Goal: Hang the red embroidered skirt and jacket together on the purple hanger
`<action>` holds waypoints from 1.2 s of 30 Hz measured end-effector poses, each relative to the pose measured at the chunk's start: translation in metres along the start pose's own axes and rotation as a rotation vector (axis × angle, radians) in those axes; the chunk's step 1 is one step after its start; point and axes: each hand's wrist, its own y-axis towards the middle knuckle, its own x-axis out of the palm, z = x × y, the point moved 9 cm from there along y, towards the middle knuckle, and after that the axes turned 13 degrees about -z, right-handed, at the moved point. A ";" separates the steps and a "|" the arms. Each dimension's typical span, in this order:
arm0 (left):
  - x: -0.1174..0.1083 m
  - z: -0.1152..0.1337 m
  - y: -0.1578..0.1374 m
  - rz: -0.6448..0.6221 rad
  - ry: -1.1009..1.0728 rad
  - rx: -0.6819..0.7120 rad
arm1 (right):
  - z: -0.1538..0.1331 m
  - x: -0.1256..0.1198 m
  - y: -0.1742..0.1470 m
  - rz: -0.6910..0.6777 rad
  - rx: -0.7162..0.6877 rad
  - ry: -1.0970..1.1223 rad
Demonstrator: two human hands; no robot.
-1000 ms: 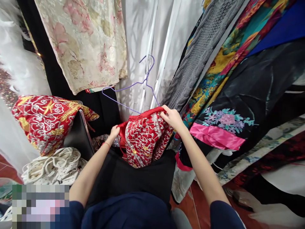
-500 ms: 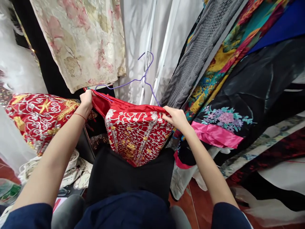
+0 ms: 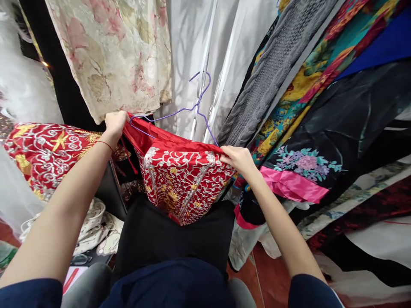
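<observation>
Above the lap (image 3: 173,248), left hand (image 3: 116,123) and right hand (image 3: 236,159) grip the garment (image 3: 180,177) near the hanger (image 3: 198,106). Even tension should steady its edge.

1. Top (image 3: 167,284): navy blue cloth, wrinkled over torso.
2. Left sleeve (image 3: 32,294): navy, short.
3. Right sleeve (image 3: 310,293): navy, short; narrow white line along outer edge.
4. Bracelet (image 3: 105,144): thin red cord, at wrist of left hand (image 3: 116,125).
5. Right hand (image 3: 237,160): bare.
</observation>
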 end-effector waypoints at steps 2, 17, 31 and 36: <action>-0.002 0.026 -0.013 -0.102 0.273 0.076 | 0.003 0.003 -0.001 -0.006 0.045 -0.064; 0.038 0.057 -0.083 -0.336 -0.193 0.249 | -0.043 0.011 0.004 -0.048 0.037 0.092; 0.016 0.058 -0.079 -0.468 0.249 0.395 | -0.188 0.033 0.068 -0.489 -0.338 1.002; 0.015 0.048 -0.070 -0.414 0.329 0.264 | -0.239 0.008 0.000 -0.508 -0.783 0.464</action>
